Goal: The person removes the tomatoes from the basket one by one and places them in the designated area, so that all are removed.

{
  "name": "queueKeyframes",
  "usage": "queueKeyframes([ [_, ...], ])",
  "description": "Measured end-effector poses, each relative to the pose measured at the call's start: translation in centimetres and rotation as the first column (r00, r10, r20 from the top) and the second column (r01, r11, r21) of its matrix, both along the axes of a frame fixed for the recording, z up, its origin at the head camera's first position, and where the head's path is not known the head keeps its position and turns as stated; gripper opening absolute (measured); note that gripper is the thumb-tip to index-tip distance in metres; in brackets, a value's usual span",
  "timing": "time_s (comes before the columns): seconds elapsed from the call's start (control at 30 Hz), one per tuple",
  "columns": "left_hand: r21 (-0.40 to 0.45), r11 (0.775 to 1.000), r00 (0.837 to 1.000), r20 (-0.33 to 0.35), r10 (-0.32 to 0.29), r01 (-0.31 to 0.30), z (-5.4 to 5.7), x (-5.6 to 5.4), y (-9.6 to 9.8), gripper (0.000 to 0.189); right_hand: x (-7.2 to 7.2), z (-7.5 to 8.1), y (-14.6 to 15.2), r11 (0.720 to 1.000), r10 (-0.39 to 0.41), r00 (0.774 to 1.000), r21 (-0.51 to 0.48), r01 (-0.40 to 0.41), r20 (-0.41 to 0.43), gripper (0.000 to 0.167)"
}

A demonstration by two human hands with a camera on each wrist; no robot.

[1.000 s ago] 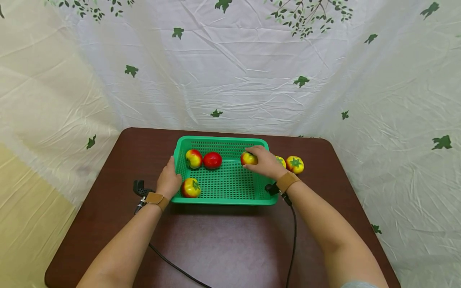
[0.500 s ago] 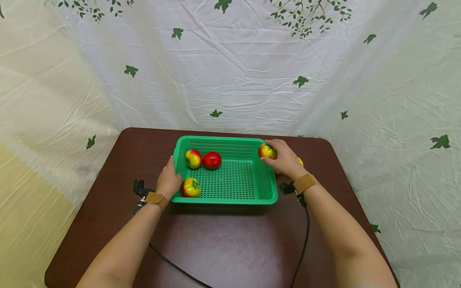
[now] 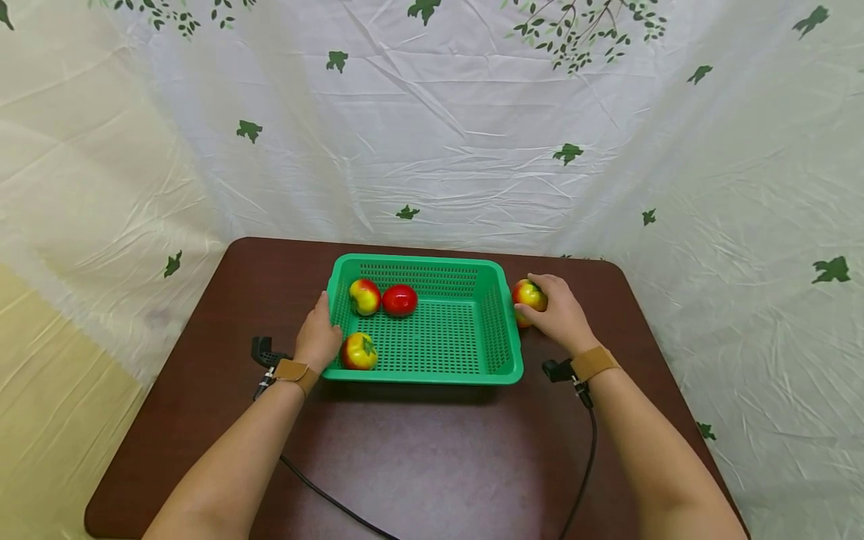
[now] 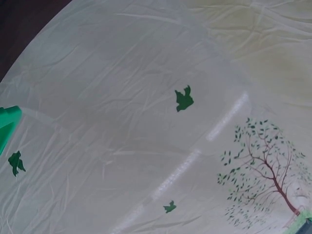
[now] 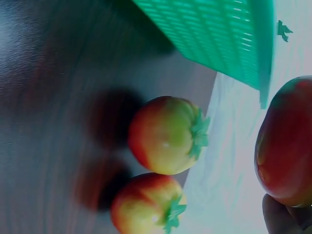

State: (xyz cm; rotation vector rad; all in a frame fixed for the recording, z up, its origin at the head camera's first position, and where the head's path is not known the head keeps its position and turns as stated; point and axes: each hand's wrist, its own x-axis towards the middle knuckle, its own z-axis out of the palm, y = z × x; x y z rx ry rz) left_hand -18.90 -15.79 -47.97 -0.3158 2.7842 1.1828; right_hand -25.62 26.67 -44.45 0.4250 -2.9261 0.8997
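My left hand (image 3: 319, 334) is at the left rim of a green perforated plastic basket (image 3: 418, 378), thumb on the inner side and fingers along the outer wall. Just past the basket's right wall, my right hand (image 3: 559, 311) grips a red-and-yellow tomato (image 3: 529, 295) between thumb and fingers. The right wrist view has this tomato (image 5: 287, 141) raised, a fingertip under it. Below it two more tomatoes with green leafy tops lie on the table, an upper one (image 5: 165, 135) and a lower one (image 5: 146, 204), side by side. The head view mostly hides them behind the right hand.
Inside the basket lie a yellow-red fruit (image 3: 365, 297), an all-red one (image 3: 400, 300) and a tomato with a green top (image 3: 358, 351). Dark cables (image 3: 337, 506) run from both wrist cameras across the brown table (image 3: 432, 457). White cloth (image 3: 459, 150) with green leaf prints surrounds it.
My right hand has carried the tomato from inside the basket, up over the right rim, to the table's side beyond it. The left hand has stayed at the left rim.
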Motion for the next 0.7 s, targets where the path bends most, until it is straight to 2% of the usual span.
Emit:
queueKeyframes([
  [0.37, 0.004, 1.000, 1.000, 0.008, 0.006, -0.006, 0.3, 0.1, 0.0, 0.073, 1.0, -1.3, 0.7, 1.000, -0.026, 1.000, 0.003, 0.026, 0.014, 0.067],
  [0.7, 0.006, 1.000, 1.000, 0.003, 0.002, -0.003, 0.0, -0.2, -0.1, 0.075, 1.6, -2.5, 0.9, 0.999, -0.041, 0.999, -0.012, 0.041, 0.013, 0.066],
])
